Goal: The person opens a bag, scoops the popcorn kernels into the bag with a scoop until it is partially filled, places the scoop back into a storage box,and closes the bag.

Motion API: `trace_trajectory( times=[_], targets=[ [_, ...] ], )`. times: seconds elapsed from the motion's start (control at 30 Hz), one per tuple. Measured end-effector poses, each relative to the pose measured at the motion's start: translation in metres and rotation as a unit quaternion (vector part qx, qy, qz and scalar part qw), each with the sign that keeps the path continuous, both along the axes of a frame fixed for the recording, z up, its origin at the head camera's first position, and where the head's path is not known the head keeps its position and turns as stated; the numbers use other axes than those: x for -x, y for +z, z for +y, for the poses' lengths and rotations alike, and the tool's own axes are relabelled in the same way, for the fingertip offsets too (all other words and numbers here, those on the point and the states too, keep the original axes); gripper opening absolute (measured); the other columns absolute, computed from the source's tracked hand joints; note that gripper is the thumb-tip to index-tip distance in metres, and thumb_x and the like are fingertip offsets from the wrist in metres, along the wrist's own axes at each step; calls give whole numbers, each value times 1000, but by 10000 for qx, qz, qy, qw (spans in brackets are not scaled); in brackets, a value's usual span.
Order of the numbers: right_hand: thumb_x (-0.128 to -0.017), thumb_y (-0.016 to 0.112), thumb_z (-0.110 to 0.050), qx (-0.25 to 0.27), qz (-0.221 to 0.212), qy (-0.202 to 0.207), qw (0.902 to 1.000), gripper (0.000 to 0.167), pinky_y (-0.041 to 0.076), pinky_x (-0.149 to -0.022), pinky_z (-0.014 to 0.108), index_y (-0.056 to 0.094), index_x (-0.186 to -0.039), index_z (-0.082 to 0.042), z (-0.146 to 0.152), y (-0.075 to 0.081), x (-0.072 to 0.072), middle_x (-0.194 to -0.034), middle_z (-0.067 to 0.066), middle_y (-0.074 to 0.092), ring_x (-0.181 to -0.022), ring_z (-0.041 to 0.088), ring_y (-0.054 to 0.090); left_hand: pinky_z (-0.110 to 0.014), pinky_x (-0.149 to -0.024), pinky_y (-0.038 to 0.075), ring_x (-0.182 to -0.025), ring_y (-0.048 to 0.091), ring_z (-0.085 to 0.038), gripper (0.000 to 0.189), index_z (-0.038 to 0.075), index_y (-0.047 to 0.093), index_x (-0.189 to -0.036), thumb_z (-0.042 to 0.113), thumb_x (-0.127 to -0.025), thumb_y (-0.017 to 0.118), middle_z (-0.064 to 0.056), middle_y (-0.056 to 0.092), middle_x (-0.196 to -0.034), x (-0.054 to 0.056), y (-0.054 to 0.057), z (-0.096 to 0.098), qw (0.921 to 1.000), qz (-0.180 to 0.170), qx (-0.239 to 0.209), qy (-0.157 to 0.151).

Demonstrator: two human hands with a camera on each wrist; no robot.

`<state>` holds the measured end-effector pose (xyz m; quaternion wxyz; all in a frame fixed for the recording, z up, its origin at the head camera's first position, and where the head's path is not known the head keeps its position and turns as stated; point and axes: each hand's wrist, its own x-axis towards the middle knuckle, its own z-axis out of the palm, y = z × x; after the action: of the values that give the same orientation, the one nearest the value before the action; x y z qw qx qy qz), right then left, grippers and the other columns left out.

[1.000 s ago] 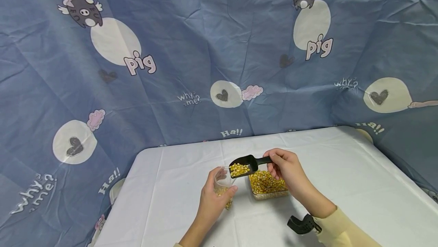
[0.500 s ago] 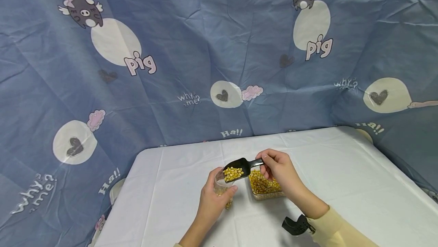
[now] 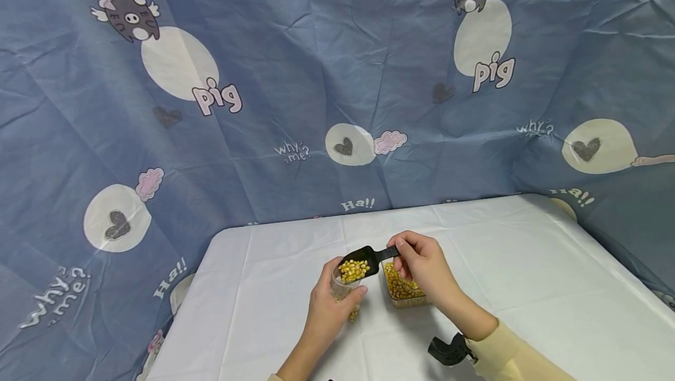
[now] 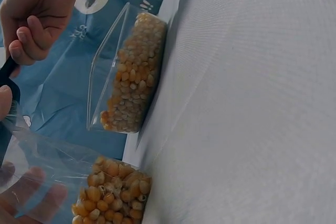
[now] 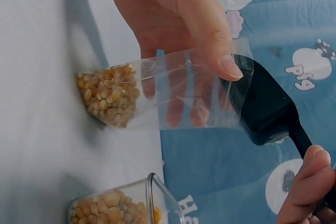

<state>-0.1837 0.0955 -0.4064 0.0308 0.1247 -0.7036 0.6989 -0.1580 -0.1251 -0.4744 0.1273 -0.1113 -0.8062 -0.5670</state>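
Upright on the table, a clear plastic bag (image 5: 144, 111) holds corn kernels (image 5: 107, 95) at its bottom. My left hand (image 3: 328, 309) grips the bag near its top, thumb on one side and fingers on the other. My right hand (image 3: 424, 266) pinches the handle of a black scoop (image 3: 372, 264). Yellow kernels (image 3: 353, 270) lie in the scoop, whose front end reaches into the bag's mouth. A clear rectangular container (image 4: 93, 95) of corn stands to the right of the bag, partly hidden under my right hand in the head view.
A white cloth covers the table (image 3: 274, 287). Behind it hangs a blue printed curtain (image 3: 295, 76). A black wrist mount (image 3: 448, 350) sticks out from the right sleeve, above the table.
My right hand has moved left with the loaded scoop, bringing its front end from beside the bag's rim into the mouth. The left hand and bag stay nearly still.
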Motion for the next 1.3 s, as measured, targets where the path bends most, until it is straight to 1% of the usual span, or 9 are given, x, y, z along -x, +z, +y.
trace_trajectory(
  times=[0.13,0.37,0.53,0.63,0.7,0.83,1.03,1.13,1.3],
  targets=[
    [-107,51,-13,-35,143,-69,9999,23,41,-43,26,65,-99,4,-3,-1,0,-65,18,57,-50,15,51,-52,-106,38,-124,55,-13,70,31,48,-141,39,-82,85,9,60,-133,1,0,0,10000,16,-12,0],
    [-106,54,-15,-225,542,-221,9980,20,42,-41,25,67,-98,-3,-8,3,-2,-65,16,60,-50,17,54,-53,-106,36,-122,56,-15,69,33,48,-141,36,-82,85,9,60,-133,0,3,0,9999,15,-67,88],
    [-105,56,-16,-631,949,-478,9923,17,45,-42,27,69,-96,-11,-12,7,-6,-63,9,61,-50,27,57,-57,-104,35,-119,57,-17,69,31,49,-141,37,-83,84,10,62,-129,-2,6,0,9998,58,-83,162],
    [-105,56,-18,-827,1176,-576,9879,16,47,-43,29,69,-96,-13,-14,9,-9,-63,6,62,-52,34,59,-57,-105,34,-120,57,-17,68,33,49,-141,38,-83,84,12,62,-129,-2,7,0,9997,113,-109,178],
    [-105,56,-19,-936,1313,-615,9850,16,48,-43,29,70,-97,-14,-15,9,-10,-63,5,63,-53,36,59,-57,-105,35,-120,57,-16,67,36,49,-140,40,-83,83,13,62,-129,-2,7,0,9997,162,-104,179],
    [-104,57,-18,-1108,1546,-701,9792,15,47,-43,28,70,-97,-14,-17,11,-13,-63,1,63,-52,30,60,-57,-105,35,-121,57,-15,66,36,49,-139,43,-83,83,14,61,-130,-2,8,0,9995,250,-122,166],
    [-104,58,-18,-1262,1809,-758,9724,13,46,-43,28,69,-97,-20,-19,15,-15,-62,-4,62,-51,25,59,-55,-107,34,-124,55,-13,65,37,50,-138,43,-83,83,14,61,-130,-2,8,0,9992,310,-237,128],
    [-104,57,-17,-1400,1888,-756,9690,14,45,-43,28,69,-96,-20,-20,17,-15,-62,-3,62,-50,23,58,-54,-107,34,-125,55,-13,64,37,51,-137,43,-82,83,14,61,-130,-1,8,0,9991,302,-249,148],
    [-104,58,-16,-1627,2125,-675,9611,14,43,-42,27,68,-95,-18,-22,19,-16,-62,-2,60,-48,10,53,-53,-107,35,-125,54,-13,63,36,51,-136,46,-82,82,13,61,-131,-2,8,-1,9993,241,-240,148]
  ],
)
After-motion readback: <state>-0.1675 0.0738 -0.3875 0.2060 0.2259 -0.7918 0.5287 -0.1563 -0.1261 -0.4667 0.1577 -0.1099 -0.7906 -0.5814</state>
